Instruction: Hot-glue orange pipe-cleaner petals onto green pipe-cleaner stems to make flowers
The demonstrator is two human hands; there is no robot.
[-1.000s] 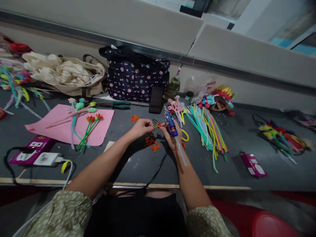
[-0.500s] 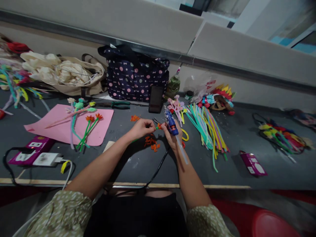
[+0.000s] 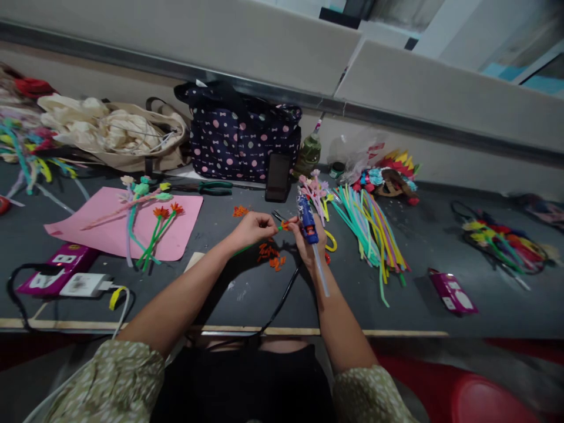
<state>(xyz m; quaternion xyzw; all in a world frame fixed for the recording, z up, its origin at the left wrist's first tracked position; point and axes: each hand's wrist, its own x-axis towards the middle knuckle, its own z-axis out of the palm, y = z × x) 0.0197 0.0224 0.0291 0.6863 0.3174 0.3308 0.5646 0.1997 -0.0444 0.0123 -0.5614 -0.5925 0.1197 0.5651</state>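
Observation:
My left hand (image 3: 252, 228) is pinched shut on a green pipe-cleaner stem with a small orange flower head (image 3: 285, 224) at its tip. My right hand (image 3: 308, 247) is wrapped round a blue hot glue gun (image 3: 307, 220), its clear glue stick (image 3: 321, 269) pointing back along my wrist. The orange flower head sits between both hands, right beside the gun. Loose orange pieces (image 3: 269, 254) lie on the dark table (image 3: 247, 294) under my hands. The gun's black cord (image 3: 282, 299) runs toward me.
A pink sheet (image 3: 110, 232) with finished pipe-cleaner flowers (image 3: 152, 226) lies left. A polka-dot bag (image 3: 244, 141), phone (image 3: 278, 177), green pliers (image 3: 215, 187) and bottle (image 3: 309, 154) stand behind. Pipe cleaners (image 3: 374, 235) lie right, a power strip (image 3: 83, 284) near left.
The glue gun has tilted slightly more upright in my right hand, its glue stick swinging closer to my wrist. My left hand stays pinched on the stem.

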